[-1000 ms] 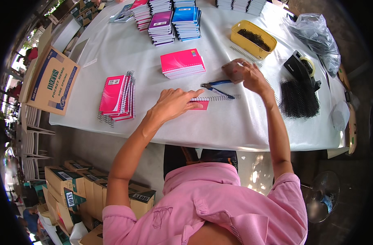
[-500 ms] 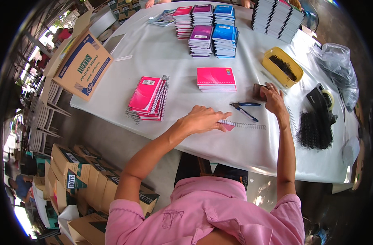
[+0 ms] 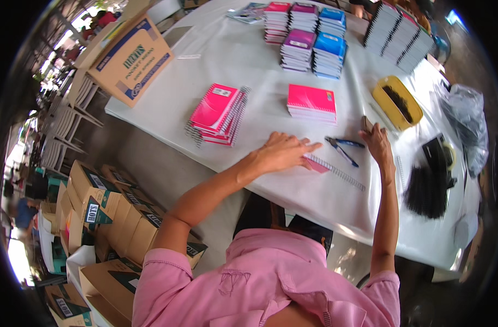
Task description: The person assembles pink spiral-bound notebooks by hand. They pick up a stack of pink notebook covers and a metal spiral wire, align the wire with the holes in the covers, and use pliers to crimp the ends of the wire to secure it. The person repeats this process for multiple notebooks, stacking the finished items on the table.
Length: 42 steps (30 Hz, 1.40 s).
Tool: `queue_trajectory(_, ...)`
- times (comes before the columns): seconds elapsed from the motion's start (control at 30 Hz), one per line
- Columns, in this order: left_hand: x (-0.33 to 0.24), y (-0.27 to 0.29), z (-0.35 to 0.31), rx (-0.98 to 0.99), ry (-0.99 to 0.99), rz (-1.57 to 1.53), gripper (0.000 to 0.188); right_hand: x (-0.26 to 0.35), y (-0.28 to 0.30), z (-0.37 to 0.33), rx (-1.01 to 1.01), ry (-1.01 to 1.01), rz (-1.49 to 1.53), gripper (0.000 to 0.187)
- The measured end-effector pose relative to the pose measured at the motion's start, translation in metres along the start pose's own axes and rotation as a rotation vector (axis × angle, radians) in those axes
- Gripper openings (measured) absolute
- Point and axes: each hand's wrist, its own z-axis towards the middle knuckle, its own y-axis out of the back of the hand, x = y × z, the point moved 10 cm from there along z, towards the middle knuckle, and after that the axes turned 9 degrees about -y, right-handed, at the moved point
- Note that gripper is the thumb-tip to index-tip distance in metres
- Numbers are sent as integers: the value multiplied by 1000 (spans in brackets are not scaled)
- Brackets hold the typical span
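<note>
- Head view: my half-spread left hand [image 3: 281,151] is steadying the pink notebook [image 3: 318,165].
- My right hand [image 3: 378,144] is gripping a brown block [image 3: 366,123].
- Even pressure is probably aligning the coil [image 3: 347,178].

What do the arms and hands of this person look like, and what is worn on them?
Each grip is a human hand; the left hand and right hand wear no gloves. The left forearm and right forearm are uncovered. Short pink sleeves end in stitched hems.
</note>
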Motion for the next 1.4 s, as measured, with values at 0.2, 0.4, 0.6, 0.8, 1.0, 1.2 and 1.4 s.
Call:
queue_trajectory(0.2, 3, -5, -5, -80, 8, 26, 66, 23, 16, -9, -165, 53, -67, 44)
queue_trajectory(0.4, 16, 8, -15, -199, 97, -120, 63, 87, 68, -34, 403, 241, 918, 38)
queue_trajectory(0.6, 20, 4, -12, -251, 77, -112, 58, 136, 77, -68, 389, 612, 792, 31)
queue_trajectory(0.8, 29, 3, -9, -297, 144, -200, 66, 144, 68, -70, 538, 523, 626, 26)
queue_trajectory(1.0, 37, 7, -6, -345, 207, -271, 86, 152, 70, -73, 518, 572, 506, 29)
queue_trajectory(1.2, 37, -3, 0, -160, 257, -304, 89, 156, 78, -77, 455, 582, 475, 21)
queue_trajectory(1.4, 43, 0, -1, -317, 116, -275, 73, 127, 105, -55, 149, 393, 324, 23)
